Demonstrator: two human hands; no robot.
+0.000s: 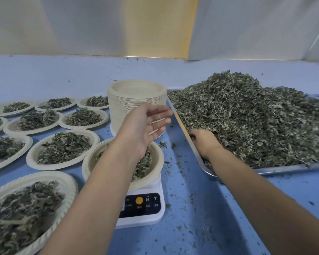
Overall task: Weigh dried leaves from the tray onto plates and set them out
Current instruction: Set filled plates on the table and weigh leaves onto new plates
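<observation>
Digging R hand point(203, 142) in leaves point(256, 122), L hand point(145, 126) flat over plate point(158, 162)

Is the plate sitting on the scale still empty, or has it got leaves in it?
Not empty: dried leaves lie in the plate on the scale, visible near its right rim.

Nine filled plates point(31, 154) are set out on the bench point(219, 208), with a tenth plate point(158, 153) on the one scale point(156, 217). There is one stack of empty plates point(136, 100), one metal tray point(293, 167) and one heap of dried leaves point(247, 116)
</observation>
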